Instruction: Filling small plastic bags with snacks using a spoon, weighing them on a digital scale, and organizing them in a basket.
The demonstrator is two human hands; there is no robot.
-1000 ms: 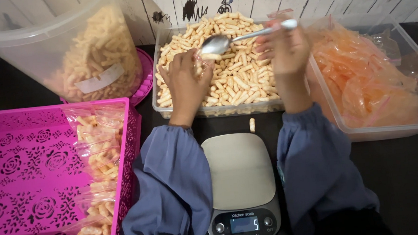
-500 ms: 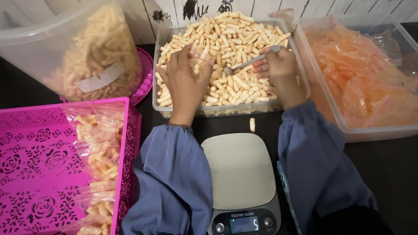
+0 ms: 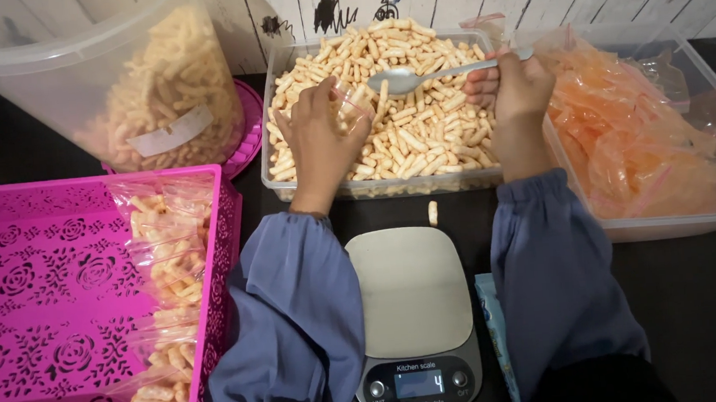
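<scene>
- Centrally, at the far edge of the dark worktop: clear tub heaped with pale stick snacks.
- Left hand over the tub, fingers closed around a small clear bag, mouth held toward the spoon.
- Right hand clamped on the handle of a metal spoon, bowl just beside the bag; no sticks visible in it.
- Bag apparently near empty, so filling judged barely begun.
- Grey kitchen scale at the near edge, plate bare; weighing not yet done.
- One stray stick between tub and scale.
- Pink tray at the left edge holding several filled bags.
- Right-edge tub of orange-tinted empty bags: much left.
</scene>
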